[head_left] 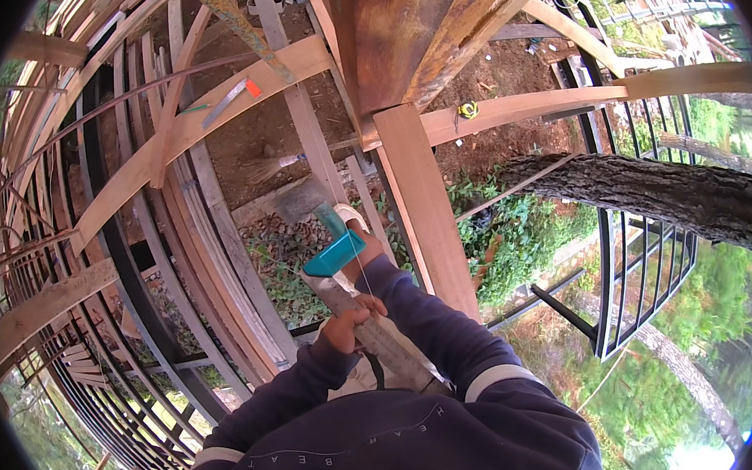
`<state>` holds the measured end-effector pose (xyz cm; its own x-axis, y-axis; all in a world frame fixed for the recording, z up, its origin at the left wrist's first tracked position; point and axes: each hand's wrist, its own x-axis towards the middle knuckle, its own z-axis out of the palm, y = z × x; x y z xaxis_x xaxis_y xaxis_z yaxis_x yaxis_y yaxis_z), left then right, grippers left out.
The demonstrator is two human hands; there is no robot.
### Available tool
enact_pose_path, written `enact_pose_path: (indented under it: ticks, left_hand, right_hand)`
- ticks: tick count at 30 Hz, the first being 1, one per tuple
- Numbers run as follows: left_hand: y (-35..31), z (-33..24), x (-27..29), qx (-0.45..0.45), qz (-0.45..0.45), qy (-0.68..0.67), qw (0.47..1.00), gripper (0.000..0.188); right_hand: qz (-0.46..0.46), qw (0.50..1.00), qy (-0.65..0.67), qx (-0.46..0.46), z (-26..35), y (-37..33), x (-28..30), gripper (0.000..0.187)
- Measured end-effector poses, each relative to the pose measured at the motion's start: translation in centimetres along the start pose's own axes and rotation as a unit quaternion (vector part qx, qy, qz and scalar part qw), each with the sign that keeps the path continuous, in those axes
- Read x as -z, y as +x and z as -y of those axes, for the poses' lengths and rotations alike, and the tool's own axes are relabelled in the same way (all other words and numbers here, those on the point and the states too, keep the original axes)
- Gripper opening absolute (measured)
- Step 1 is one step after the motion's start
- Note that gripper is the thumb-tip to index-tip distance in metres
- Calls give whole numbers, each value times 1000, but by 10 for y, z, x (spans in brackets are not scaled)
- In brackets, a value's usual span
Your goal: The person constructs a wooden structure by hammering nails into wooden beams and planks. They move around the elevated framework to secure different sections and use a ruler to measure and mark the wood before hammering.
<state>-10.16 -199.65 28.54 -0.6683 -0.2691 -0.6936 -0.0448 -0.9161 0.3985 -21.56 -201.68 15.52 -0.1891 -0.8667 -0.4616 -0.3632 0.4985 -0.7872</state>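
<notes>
My right hand (369, 250) is closed around a teal tool (336, 253) with a box-like end. A blurred grey flat shape (302, 200) shows beside it; I cannot tell its exact kind. A thin pale string (364, 274) runs from the teal tool down toward my left hand (353, 322). That hand is closed on a narrow grey board (398, 353), which slants down across my lap. Whether its fingers also pinch the string is too small to tell. My shoe (348, 216) shows just beyond the right hand.
A curved plank (138, 168) at left carries a metal blade with an orange end (227, 101). On the beam at right lies a yellow tape measure (467, 110). A thick wooden post (400, 38) stands ahead. Stacked boards (216, 249) lie left; a tree trunk (653, 191) is right.
</notes>
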Motion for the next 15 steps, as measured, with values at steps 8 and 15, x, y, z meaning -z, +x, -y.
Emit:
enact_pose_path:
  ticks: [8,15]
  left_hand:
    - [8,-4,-11,-6,-2,38,999,35]
    - [4,-19,-14,-29,-4,77,997,39]
  right_hand:
    - [85,985,-106,106,5,2,11,32]
    - [196,976,-75,-64,6,-73,71,47]
